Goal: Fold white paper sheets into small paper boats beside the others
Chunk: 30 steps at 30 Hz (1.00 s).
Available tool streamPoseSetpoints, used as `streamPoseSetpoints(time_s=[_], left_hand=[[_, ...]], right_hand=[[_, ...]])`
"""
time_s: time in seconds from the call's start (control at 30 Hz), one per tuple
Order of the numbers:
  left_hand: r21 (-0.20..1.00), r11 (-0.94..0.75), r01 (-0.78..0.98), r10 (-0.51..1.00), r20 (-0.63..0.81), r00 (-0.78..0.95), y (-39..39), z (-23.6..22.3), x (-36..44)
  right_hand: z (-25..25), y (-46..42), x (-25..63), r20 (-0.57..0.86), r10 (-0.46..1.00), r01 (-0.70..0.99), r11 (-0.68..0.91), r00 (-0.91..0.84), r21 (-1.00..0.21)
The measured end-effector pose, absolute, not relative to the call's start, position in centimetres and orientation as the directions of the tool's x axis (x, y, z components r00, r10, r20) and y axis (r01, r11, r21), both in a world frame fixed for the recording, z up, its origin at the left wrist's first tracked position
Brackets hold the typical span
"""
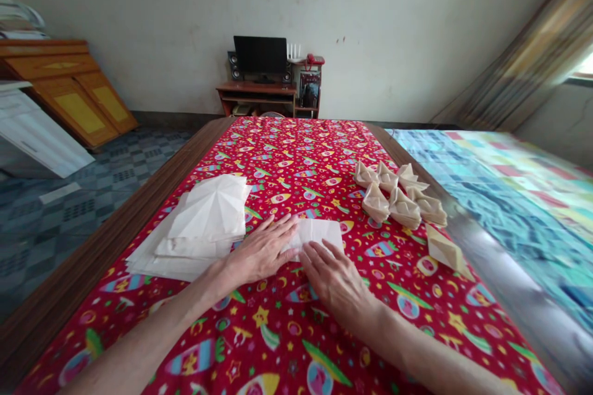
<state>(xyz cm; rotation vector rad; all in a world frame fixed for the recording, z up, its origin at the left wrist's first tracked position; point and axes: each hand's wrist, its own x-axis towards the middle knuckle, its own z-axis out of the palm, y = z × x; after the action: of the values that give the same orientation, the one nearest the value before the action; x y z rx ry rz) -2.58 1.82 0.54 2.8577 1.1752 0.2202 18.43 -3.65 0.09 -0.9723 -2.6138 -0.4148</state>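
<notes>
A folded sheet of white paper [327, 231] lies flat on the red patterned cloth in front of me. My left hand [266, 247] rests on its left part with the fingers stretched out. From the near side, my right hand [334, 281] lies on the lower edge of the same sheet, fingers extended. Both hands are open and cover parts of the paper. Left of them is a stack of creased white paper sheets [208, 213]. Several folded paper boats [404, 208] stand in two rows to the right, and a flatter folded paper piece [445, 250] lies nearer to me.
The cloth [301, 160] covers a long table with a brown wooden edge [152, 188]. A bed with a checked cover [500, 197] adjoins on the right. Past the far end stands a desk with a monitor [260, 55]. A wooden cabinet [74, 92] is at the left.
</notes>
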Motion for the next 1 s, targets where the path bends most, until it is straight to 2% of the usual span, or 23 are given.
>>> streamPoseSetpoints(time_s=[0.13,0.27,0.4,0.57,0.7,0.77,0.87,1.0], left_hand=[[0.127,-0.701,0.702,0.713,0.127,0.689,1.7,0.1,-3.0],[0.166,-0.690,0.704,0.724,0.152,0.673,1.4,0.0,-2.7],[0.178,-0.704,0.687,0.710,0.204,0.674,1.6,0.0,-2.2],[0.147,-0.759,0.635,0.645,0.309,0.699,2.3,0.3,-3.0],[0.127,-0.815,0.566,0.567,0.380,0.731,2.0,0.8,-3.7],[0.112,-0.842,0.528,0.523,0.411,0.747,1.2,0.9,-3.6],[0.108,-0.861,0.497,0.493,0.421,0.761,-0.2,1.1,-3.1],[0.177,-0.827,0.534,0.559,0.367,0.744,-1.3,0.9,-2.7]], right_hand=[[-0.2,-3.1,17.2,0.379,0.598,0.695,0.687,-0.706,0.212],[-0.1,-2.6,17.5,0.344,0.661,0.740,0.644,-0.666,0.195],[0.4,-1.9,18.4,0.415,0.646,0.735,0.672,-0.641,0.090],[1.2,-1.4,20.0,0.543,0.480,0.541,0.840,-0.689,-0.055],[0.5,-0.7,21.4,0.560,0.540,0.533,0.823,-0.629,-0.195],[-0.1,-0.5,22.1,0.549,0.585,0.570,0.791,-0.597,-0.224],[-0.4,-0.8,22.8,0.509,0.621,0.635,0.753,-0.596,-0.174],[-0.1,-1.8,23.0,0.471,0.595,0.649,0.759,-0.651,-0.061]])
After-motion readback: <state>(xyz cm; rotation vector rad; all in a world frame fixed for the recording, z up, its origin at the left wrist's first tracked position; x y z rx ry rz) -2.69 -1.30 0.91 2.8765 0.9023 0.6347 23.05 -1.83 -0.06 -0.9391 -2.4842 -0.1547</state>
